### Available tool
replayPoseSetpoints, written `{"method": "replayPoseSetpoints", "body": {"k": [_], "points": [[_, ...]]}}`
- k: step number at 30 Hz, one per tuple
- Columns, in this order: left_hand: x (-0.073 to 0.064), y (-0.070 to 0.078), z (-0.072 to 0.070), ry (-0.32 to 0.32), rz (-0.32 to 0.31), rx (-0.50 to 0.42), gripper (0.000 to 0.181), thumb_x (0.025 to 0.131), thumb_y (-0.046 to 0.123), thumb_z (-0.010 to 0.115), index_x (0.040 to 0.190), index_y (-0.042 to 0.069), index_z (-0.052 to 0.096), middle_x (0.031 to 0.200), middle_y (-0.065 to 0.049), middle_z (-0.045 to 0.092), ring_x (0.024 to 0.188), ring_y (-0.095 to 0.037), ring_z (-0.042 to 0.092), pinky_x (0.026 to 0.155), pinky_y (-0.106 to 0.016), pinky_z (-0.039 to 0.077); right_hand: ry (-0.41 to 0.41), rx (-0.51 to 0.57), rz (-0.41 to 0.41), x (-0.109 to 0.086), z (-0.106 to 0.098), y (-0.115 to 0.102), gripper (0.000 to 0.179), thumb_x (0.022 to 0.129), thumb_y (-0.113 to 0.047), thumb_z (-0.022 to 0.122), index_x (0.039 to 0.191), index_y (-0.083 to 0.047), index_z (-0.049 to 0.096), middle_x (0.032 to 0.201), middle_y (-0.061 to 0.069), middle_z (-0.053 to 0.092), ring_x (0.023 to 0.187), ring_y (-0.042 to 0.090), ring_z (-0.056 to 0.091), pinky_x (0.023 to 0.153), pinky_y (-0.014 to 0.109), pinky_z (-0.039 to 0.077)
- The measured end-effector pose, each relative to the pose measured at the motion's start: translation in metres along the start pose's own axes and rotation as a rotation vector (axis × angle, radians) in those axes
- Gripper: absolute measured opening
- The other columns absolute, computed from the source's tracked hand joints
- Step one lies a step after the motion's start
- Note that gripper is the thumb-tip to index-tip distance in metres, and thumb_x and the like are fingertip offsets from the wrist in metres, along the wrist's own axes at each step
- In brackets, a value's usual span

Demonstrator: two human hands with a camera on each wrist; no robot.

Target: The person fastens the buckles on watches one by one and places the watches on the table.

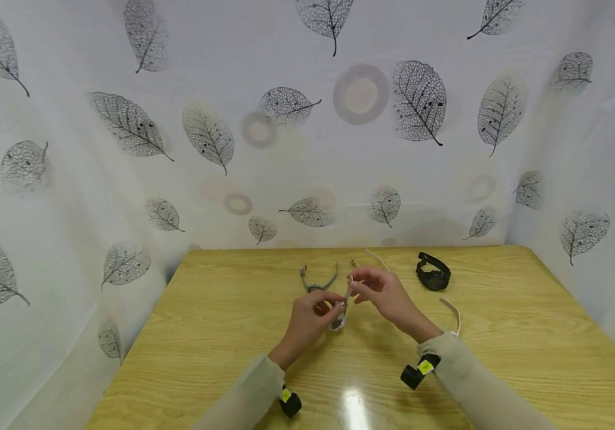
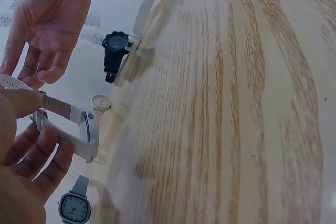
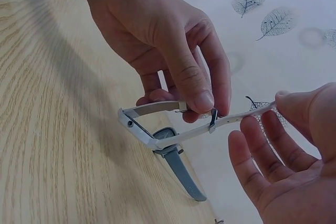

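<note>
A white wristwatch (image 1: 338, 323) is held over the table between both hands, its face hanging lowest and its strap bent into a loop. My left hand (image 1: 310, 319) pinches the strap between thumb and fingers, right by the metal buckle (image 3: 213, 120). With thumb and forefinger, my right hand (image 1: 385, 297) grips the tip of the holed strap end (image 3: 233, 119), which passes through the buckle; its other fingers are spread. In the right wrist view a grey watch (image 3: 186, 174) shows behind the white one.
On the wooden table (image 1: 221, 334), the grey watch (image 1: 315, 287) lies just beyond my hands. A black watch (image 1: 434, 278) is at the back right, with a white-strapped watch (image 1: 454, 312) nearer. Another pale strap (image 1: 375, 258) lies near the back edge. Leaf-printed cloth (image 1: 297, 149) surrounds the table.
</note>
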State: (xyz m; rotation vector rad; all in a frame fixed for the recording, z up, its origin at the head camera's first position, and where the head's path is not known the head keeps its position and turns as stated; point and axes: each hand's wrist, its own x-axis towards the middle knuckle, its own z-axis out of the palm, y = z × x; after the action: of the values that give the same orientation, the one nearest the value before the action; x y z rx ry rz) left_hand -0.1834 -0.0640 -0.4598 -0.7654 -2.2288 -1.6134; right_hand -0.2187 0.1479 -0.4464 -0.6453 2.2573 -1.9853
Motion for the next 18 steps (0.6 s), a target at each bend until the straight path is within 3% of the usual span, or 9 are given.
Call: {"method": "replayPoseSetpoints", "body": {"k": [4, 9, 14, 18], "points": [[0.000, -0.003, 0.000, -0.008, -0.002, 0.011, 0.011, 0.089, -0.008, 0.075, 0.100, -0.006, 0.076, 0.088, -0.020, 0.072, 0.065, -0.036, 0.068, 0.059, -0.030, 0.059, -0.008, -0.004, -0.006, -0.001, 0.001, 0.000, 0.026, 0.103, -0.018, 0.066, 0.124, -0.003, 0.067, 0.119, 0.018, 0.068, 0.094, 0.029, 0.071, 0.083, 0.056, 0.059], [-0.001, -0.021, 0.004, -0.007, 0.009, 0.032, 0.010, 0.089, -0.007, 0.076, 0.100, -0.006, 0.076, 0.087, -0.020, 0.072, 0.063, -0.034, 0.068, 0.057, -0.031, 0.059, -0.023, -0.015, -0.016, -0.001, 0.002, 0.000, 0.026, 0.103, -0.017, 0.065, 0.125, -0.003, 0.067, 0.119, 0.017, 0.067, 0.095, 0.033, 0.070, 0.081, 0.049, 0.061], [-0.001, -0.035, 0.006, 0.022, 0.020, 0.037, 0.009, 0.089, -0.001, 0.078, 0.099, 0.001, 0.078, 0.086, -0.012, 0.073, 0.063, -0.028, 0.068, 0.056, -0.030, 0.059, -0.032, -0.024, -0.033, 0.001, 0.003, 0.000, 0.024, 0.103, -0.018, 0.065, 0.123, -0.005, 0.067, 0.117, 0.017, 0.067, 0.098, 0.045, 0.068, 0.081, 0.046, 0.062], [-0.002, -0.038, 0.005, 0.035, 0.037, 0.041, 0.008, 0.091, 0.004, 0.079, 0.098, 0.007, 0.079, 0.086, -0.005, 0.073, 0.064, -0.020, 0.067, 0.057, -0.027, 0.058, -0.046, -0.040, -0.056, 0.002, 0.004, 0.003, 0.022, 0.104, -0.016, 0.064, 0.123, -0.005, 0.068, 0.116, 0.016, 0.067, 0.098, 0.048, 0.067, 0.080, 0.043, 0.062]]}}
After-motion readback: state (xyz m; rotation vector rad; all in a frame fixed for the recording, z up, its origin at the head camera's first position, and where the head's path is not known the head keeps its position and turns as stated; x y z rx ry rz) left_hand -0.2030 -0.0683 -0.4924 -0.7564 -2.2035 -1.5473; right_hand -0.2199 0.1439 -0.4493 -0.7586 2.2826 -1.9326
